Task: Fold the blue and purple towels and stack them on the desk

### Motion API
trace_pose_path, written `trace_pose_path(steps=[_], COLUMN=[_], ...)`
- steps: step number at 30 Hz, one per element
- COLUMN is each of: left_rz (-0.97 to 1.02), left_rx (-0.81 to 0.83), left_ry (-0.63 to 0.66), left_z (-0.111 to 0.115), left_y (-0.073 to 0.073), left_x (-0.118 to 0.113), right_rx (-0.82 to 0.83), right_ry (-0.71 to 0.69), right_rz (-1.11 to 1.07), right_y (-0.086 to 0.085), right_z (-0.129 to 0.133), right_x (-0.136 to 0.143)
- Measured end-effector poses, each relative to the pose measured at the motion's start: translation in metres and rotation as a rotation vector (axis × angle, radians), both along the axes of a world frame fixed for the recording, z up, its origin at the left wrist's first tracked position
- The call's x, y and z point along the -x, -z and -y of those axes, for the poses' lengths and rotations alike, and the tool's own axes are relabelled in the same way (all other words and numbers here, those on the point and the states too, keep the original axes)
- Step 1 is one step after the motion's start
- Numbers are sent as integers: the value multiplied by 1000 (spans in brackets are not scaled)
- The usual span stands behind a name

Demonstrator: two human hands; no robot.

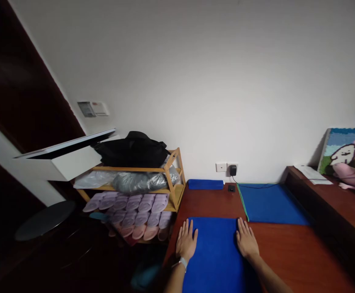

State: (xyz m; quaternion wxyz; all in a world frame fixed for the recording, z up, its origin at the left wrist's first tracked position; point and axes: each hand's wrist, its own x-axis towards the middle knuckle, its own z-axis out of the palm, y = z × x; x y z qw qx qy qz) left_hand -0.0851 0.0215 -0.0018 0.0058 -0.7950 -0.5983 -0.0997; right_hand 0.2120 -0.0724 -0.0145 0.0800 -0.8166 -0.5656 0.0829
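A bright blue cloth (215, 252) lies flat on the reddish-brown wooden table (281, 248), running down out of the bottom of the view. My left hand (186, 241) rests palm down on its upper left edge, fingers stretched out, with a pale band at the wrist. At the upper right edge my right hand (247, 239) lies flat too, its fingers extended. Neither hand grips anything. Beyond the cloth, a folded blue bundle (205, 184) sits against the wall. To the right of it is a darker blue mat (271, 203) with a green edge.
A wooden rack (173, 183) at the left holds slippers (140, 203), wrapped bundles, a black bag (131, 150) and a white box (70, 162). A plugged-in black adapter (232, 170) trails a cable over the mat. A raised ledge at right bears a pink toy (354, 179) and a picture (349, 148).
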Motion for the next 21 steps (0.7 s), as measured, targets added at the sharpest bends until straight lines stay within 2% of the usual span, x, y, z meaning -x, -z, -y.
trace_pose_path(steps=[7,10,12,14,16,18,20,21], left_rz=[-55,-81,-55,-3,50,86,84,72], left_rx=[-18,-65,-117,-121,-62,16,85,108], left_ry=[-3,-26,21,170,341,415,402,372], left_z=[-10,-10,-3,10,25,37,41,40], left_y=[5,-2,-9,-14,-16,-14,-11,-11], left_x=[7,-6,-34,-77,-124,-160,-172,-167], right_rx=[-13,-11,-15,-20,-21,-20,-28,-36], right_ry=[-3,14,20,18,10,-6,-17,-16], right_rz=[-21,-45,-64,-89,-109,-120,-128,-133], right_y=[-6,-10,-13,-15,-17,-19,-18,-17], right_z=[4,3,3,2,3,3,2,1], right_x=[5,5,6,5,5,3,2,2])
